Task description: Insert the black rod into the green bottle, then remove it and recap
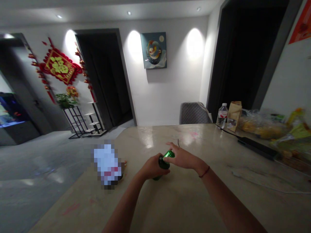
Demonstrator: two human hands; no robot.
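My left hand (153, 166) is closed around a dark green cylindrical container (164, 162) above the middle of the table. Its round end faces up towards me, and a bit of green shows below my palm. In my right hand (181, 157) is a shiny bright green cylinder (169, 154), pinched between thumb and fingers at that round end. Whether the two green parts are joined or separate I cannot tell. A red string bracelet (204, 171) circles my right wrist.
A pixelated pale blue item (107, 163) lies left on the marble-look table (194, 200). At the right are a water bottle (222, 116), a paper bag (234, 116), plastic bags (263, 124), a black power strip (258, 148) and a white cable (269, 187). A grey chair (194, 113) stands behind.
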